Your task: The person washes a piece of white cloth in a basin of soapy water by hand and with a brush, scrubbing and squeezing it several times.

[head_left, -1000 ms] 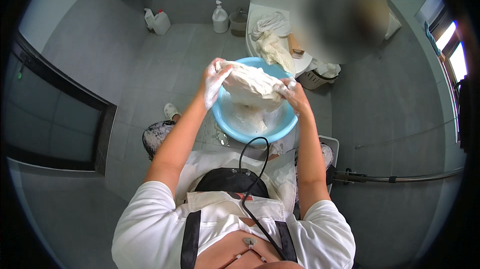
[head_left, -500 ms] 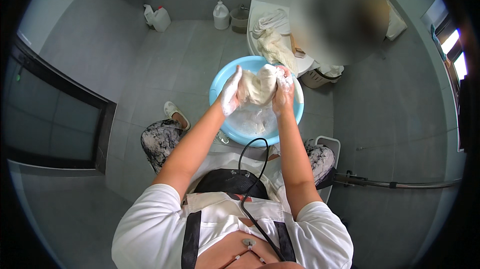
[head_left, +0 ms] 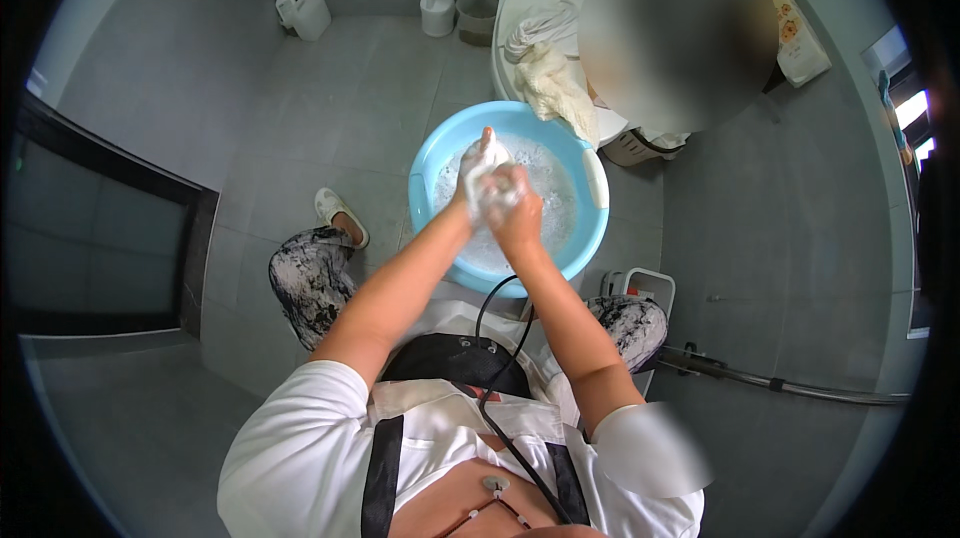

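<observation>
My hands are together over a light blue basin (head_left: 424,148) of foamy water. Between them is a small, bunched, soapy whitish cloth (head_left: 492,154), mostly covered by my fingers. My left hand (head_left: 469,178) is closed round the cloth with its thumb pointing up and away from me. Against it presses my right hand (head_left: 519,206), its fingers curled into the cloth and blurred by motion. A cream knitted garment (head_left: 553,86) hangs from the toilet seat down to the basin's far right rim.
Behind the basin stands a white toilet (head_left: 510,23) with a white cloth (head_left: 540,30) on it. A pump bottle (head_left: 437,8), a grey bucket (head_left: 477,18) and white jugs (head_left: 311,16) line the far wall. To the right are a laundry basket (head_left: 635,150) and a metal pole (head_left: 830,391).
My hands have come together and moved left and nearer me. The cloth, stretched between them before, is now bunched up. The view has shifted slightly.
</observation>
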`<state>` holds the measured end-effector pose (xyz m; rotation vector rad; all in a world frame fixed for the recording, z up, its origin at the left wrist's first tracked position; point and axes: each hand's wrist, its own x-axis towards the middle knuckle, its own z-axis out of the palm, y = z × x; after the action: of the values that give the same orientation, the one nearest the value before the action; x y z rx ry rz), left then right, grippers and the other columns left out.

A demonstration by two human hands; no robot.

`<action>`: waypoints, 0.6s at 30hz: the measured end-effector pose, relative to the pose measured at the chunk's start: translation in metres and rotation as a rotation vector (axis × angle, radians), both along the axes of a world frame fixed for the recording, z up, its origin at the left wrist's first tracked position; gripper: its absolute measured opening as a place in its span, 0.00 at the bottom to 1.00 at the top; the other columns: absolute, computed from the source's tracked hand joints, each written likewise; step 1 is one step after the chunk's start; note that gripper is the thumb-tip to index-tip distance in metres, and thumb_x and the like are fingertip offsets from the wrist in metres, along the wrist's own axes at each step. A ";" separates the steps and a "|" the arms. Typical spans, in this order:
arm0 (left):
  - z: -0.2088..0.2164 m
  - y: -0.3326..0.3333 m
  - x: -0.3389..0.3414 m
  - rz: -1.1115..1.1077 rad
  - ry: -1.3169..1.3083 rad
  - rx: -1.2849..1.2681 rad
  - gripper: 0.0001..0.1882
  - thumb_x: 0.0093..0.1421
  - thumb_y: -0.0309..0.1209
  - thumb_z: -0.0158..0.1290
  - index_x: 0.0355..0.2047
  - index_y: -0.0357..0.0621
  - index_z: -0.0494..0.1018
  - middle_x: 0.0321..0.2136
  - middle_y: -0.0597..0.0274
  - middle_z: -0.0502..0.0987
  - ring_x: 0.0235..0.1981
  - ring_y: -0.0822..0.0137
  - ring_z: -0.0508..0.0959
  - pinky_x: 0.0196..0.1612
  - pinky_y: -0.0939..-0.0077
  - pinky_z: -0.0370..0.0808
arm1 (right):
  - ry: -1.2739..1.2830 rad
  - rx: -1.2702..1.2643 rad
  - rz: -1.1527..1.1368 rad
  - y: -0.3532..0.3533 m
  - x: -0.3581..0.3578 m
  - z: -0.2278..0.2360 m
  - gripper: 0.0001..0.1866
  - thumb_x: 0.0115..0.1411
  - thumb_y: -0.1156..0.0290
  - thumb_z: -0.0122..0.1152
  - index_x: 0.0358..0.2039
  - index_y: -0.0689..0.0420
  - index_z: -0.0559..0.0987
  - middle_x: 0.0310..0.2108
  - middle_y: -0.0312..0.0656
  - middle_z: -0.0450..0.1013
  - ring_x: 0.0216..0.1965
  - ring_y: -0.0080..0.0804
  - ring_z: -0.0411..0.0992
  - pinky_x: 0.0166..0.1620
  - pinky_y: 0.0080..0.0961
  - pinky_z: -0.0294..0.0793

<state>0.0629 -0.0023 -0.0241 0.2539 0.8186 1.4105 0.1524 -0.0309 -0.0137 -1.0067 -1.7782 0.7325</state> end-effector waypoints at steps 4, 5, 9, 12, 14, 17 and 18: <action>0.008 -0.007 0.032 0.104 0.089 0.015 0.17 0.58 0.46 0.43 0.32 0.45 0.68 0.26 0.69 0.70 0.27 0.76 0.70 0.29 0.83 0.68 | 0.154 -0.143 -0.259 0.047 0.003 0.007 0.11 0.45 0.78 0.54 0.32 0.56 0.68 0.24 0.48 0.70 0.27 0.41 0.71 0.33 0.28 0.69; 0.012 -0.007 0.026 0.115 0.201 -0.063 0.17 0.58 0.46 0.43 0.30 0.45 0.68 0.25 0.68 0.69 0.26 0.76 0.70 0.28 0.82 0.68 | 0.162 -0.129 -0.205 0.041 0.001 0.003 0.12 0.44 0.78 0.54 0.32 0.56 0.68 0.24 0.48 0.70 0.27 0.41 0.71 0.33 0.28 0.69; -0.014 0.007 -0.006 0.025 0.114 -0.010 0.18 0.57 0.48 0.44 0.35 0.48 0.67 0.25 0.67 0.69 0.27 0.73 0.70 0.30 0.78 0.70 | 0.053 0.024 -0.025 0.021 -0.006 -0.012 0.12 0.43 0.78 0.54 0.32 0.57 0.68 0.25 0.45 0.70 0.28 0.39 0.70 0.32 0.28 0.68; 0.009 -0.014 0.021 -0.015 0.093 -0.113 0.15 0.56 0.46 0.45 0.35 0.49 0.67 0.24 0.67 0.69 0.24 0.74 0.71 0.24 0.80 0.69 | -0.028 -0.193 -0.141 0.049 0.007 -0.008 0.10 0.46 0.78 0.54 0.31 0.59 0.68 0.26 0.42 0.70 0.29 0.30 0.68 0.33 0.27 0.68; 0.011 -0.010 0.014 -0.198 0.198 -0.059 0.14 0.57 0.46 0.45 0.30 0.49 0.67 0.20 0.69 0.69 0.18 0.74 0.71 0.19 0.81 0.68 | -0.003 0.059 -0.174 0.083 0.025 -0.027 0.14 0.48 0.71 0.59 0.36 0.56 0.68 0.24 0.45 0.71 0.26 0.44 0.71 0.32 0.30 0.68; 0.036 0.002 -0.003 -0.062 0.122 -0.005 0.17 0.58 0.48 0.43 0.24 0.48 0.65 0.21 0.67 0.68 0.22 0.70 0.73 0.26 0.72 0.74 | 0.195 -0.538 0.028 0.099 0.041 -0.006 0.18 0.51 0.59 0.58 0.39 0.55 0.68 0.29 0.42 0.71 0.32 0.38 0.70 0.35 0.28 0.69; 0.041 0.008 -0.008 -0.065 -0.019 0.005 0.18 0.58 0.48 0.42 0.26 0.46 0.66 0.23 0.64 0.70 0.25 0.67 0.73 0.32 0.68 0.73 | 0.447 -0.595 0.180 0.106 0.054 -0.019 0.26 0.52 0.51 0.54 0.46 0.55 0.66 0.39 0.42 0.68 0.41 0.34 0.67 0.41 0.27 0.68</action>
<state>0.0547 0.0055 0.0166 0.2687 0.7850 1.3518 0.2067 0.0751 -0.0322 -0.9591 -1.2875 1.5304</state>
